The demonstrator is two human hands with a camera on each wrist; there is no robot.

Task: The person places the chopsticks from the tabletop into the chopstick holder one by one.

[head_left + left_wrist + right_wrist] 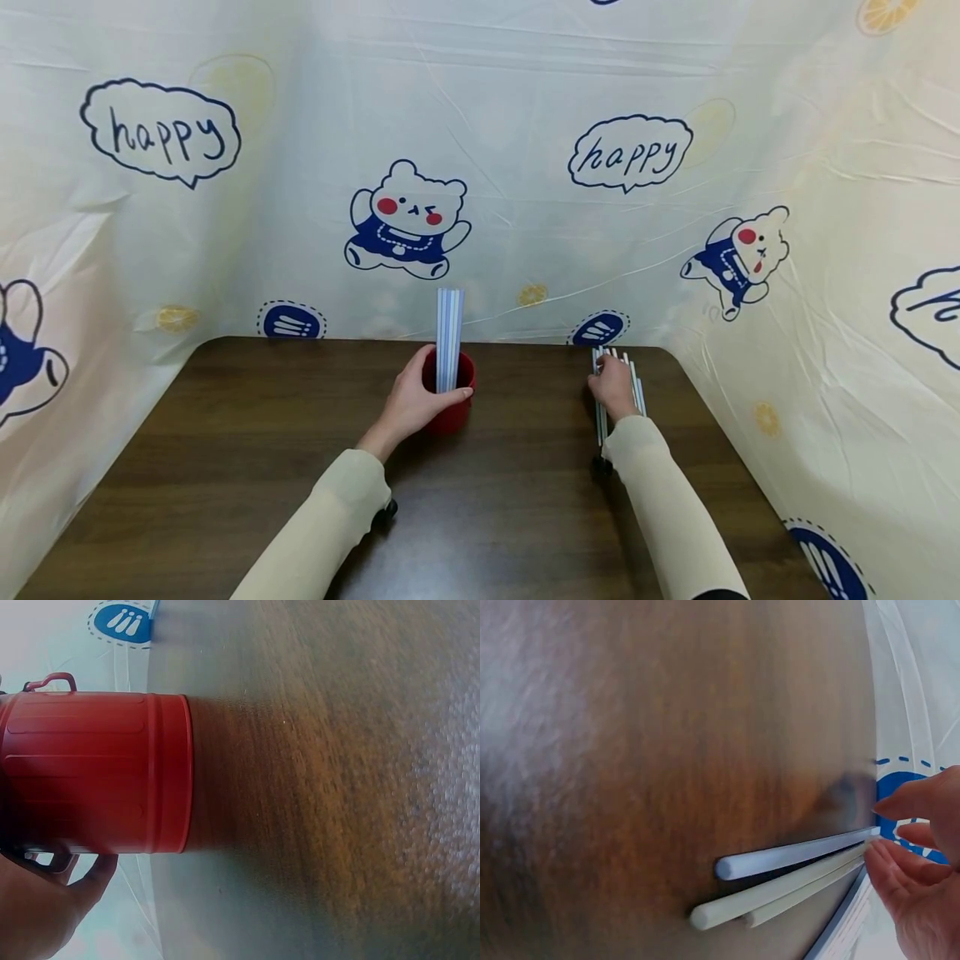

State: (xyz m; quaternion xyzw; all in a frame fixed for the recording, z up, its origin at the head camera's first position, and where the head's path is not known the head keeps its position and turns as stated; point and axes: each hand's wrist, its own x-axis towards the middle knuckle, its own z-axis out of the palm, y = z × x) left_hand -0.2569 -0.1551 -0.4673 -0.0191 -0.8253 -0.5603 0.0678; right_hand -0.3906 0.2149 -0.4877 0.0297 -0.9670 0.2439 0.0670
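Red cup (450, 419), upright sticks (448, 337) inside: left hand (416, 396) grips it. Loose sticks (780, 886), on table (510, 483): right hand (617, 388) hangs half-spread at their ends.

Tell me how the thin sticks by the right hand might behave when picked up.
The sticks are probably stiff, since they lie quite straight. They may roll if nudged, as their ends look round. Being so slender, they're likely light.

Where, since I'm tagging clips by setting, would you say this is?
Perhaps a screened-off work corner: a cartoon-printed sheet hangs behind the wood-grain table and along both its sides. The room beyond is hidden.
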